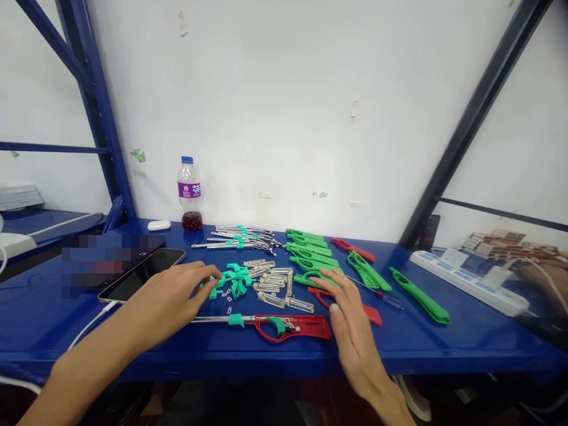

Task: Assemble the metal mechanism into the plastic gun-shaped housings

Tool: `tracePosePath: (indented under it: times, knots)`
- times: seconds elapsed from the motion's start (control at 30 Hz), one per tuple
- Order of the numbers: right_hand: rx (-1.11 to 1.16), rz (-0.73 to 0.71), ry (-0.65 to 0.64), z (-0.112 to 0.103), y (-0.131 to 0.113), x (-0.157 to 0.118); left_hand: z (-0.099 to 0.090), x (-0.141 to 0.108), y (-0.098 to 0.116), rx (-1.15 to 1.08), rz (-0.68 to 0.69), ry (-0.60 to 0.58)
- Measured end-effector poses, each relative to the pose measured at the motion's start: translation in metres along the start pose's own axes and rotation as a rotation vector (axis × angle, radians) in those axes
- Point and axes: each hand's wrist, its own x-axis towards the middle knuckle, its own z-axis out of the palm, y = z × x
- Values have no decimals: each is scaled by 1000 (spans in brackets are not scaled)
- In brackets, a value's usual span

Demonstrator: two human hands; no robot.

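My left hand [180, 299] is at the left end of the teal plastic parts [237, 278], its fingers curled toward the thumb; whatever they pinch is too small to make out. My right hand [350, 319] hovers with fingers spread over a red casing half [371, 315] and the green casing halves [310, 251], holding nothing. Between the hands, near the front edge, lies a red lighter casing [313, 326] with a metal tube [210, 319], a teal collar and a teal trigger in it. Clear tanks [273, 281] lie heaped behind it, beside small metal clips [229, 309].
Metal rods with wires [242, 236] lie at the back. A bottle [190, 195], a white case [158, 225] and a phone [142, 275] are on the left. A screwdriver [390, 299] and a power strip [470, 283] lie right on the blue table [421, 349].
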Motion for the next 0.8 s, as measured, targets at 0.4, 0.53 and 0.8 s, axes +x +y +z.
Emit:
tracePosePath:
  times: [0.4,0.53,0.8]
  knots:
    - [-172,-130,-127,-1,-47,85,2,1,-1,-9,87,96]
    - [-333,-149,-325,12,-52,94,5,0,-2,-36,97,56]
    - [-433,-152,-396,44,-31,79,15,4,5,-105,126,-105]
